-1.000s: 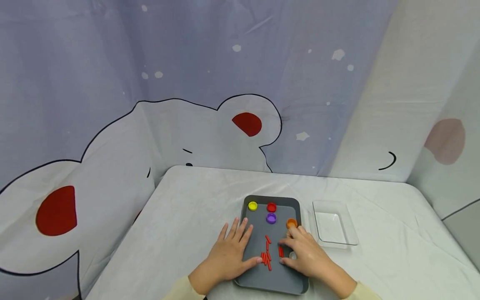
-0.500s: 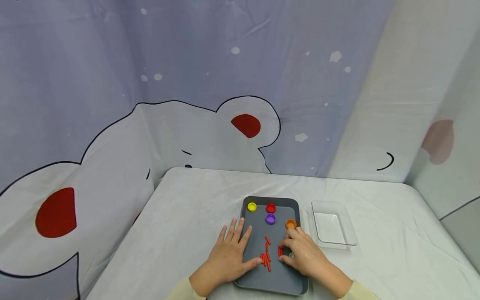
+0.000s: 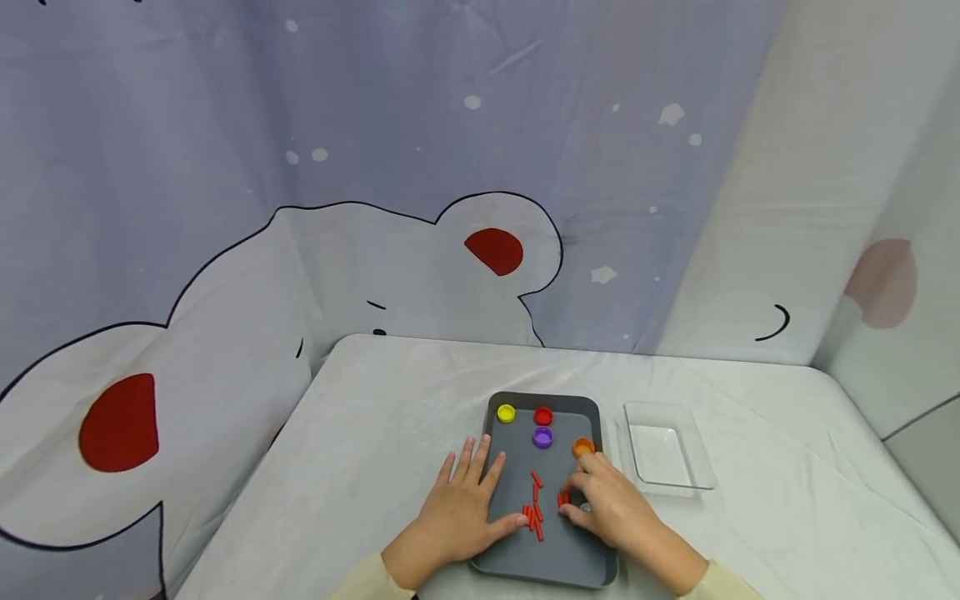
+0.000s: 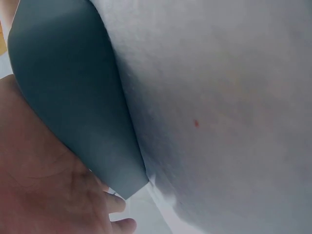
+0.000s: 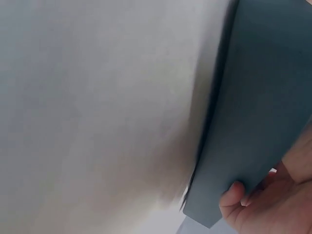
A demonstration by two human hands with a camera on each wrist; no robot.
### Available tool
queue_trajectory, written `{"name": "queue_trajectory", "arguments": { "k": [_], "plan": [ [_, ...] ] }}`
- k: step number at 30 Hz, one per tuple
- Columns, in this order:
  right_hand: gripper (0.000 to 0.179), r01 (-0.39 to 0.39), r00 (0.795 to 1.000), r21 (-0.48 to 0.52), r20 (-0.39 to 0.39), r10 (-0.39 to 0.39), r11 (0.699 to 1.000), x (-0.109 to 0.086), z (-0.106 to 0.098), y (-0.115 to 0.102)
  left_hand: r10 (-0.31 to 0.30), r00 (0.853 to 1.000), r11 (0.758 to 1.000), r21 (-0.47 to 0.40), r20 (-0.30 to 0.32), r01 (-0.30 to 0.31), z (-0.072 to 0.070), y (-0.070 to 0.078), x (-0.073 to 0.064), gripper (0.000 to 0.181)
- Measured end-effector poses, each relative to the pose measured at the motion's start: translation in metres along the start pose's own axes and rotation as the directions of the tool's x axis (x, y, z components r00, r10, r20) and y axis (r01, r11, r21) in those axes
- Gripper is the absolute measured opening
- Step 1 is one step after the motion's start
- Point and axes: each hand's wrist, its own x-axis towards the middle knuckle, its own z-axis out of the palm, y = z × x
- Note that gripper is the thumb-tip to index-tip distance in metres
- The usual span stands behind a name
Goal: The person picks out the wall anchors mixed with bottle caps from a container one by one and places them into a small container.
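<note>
My left hand (image 3: 459, 508) lies with fingers spread across the left rim of a dark grey tray (image 3: 547, 562). Its thumb tip is right beside a loose group of short red sticks (image 3: 537, 510). Over the tray's right half, my right hand (image 3: 617, 508) has thumb and index finger curled in, pinching at a pair of red sticks (image 3: 560, 500). A small clear cap (image 3: 587, 506) is mostly hidden under that hand. Just beyond its knuckles sits an orange cap (image 3: 582, 447). The wrist views show mainly the tray's outer side and parts of each hand.
Toward the tray's far end are a yellow cap (image 3: 506, 413), a red cap (image 3: 543, 416) and a purple cap (image 3: 542, 437). A clear rectangular container (image 3: 667, 454) stands right of the tray on the white cloth (image 3: 390, 408). A printed curtain hangs behind.
My right thumb and index finger have drawn closer together around the pair of red sticks, which has shifted slightly away from me. My left hand has stayed in place.
</note>
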Motion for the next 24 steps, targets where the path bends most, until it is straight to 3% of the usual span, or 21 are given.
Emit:
{"name": "queue_trajectory", "arguments": {
  "k": [5, 10, 15, 24],
  "plan": [
    [0.02, -0.023, 0.998, 0.039, -0.056, 0.025, 0.999, -0.001, -0.013, 0.0, -0.015, 0.999, 1.0, 0.003, 0.03, 0.015, -0.003, 0.003, 0.001, 0.093],
    [0.02, -0.1, 0.987, 0.124, -0.116, 0.115, 0.987, 0.0, -0.034, 0.007, -0.02, 1.0, 1.0, -0.005, 0.02, 0.02, -0.002, 0.002, 0.001, 0.093],
    [0.021, -0.128, 0.968, 0.193, -0.189, 0.165, 0.973, -0.001, -0.054, 0.026, -0.02, 1.0, 1.0, -0.012, 0.022, 0.02, -0.003, 0.002, 0.001, 0.093],
    [0.019, -0.194, 0.944, 0.181, -0.231, 0.233, 0.964, -0.009, -0.076, 0.066, -0.018, 1.0, 1.0, -0.017, 0.021, 0.018, -0.004, 0.003, 0.0, 0.093]
  ]
}}
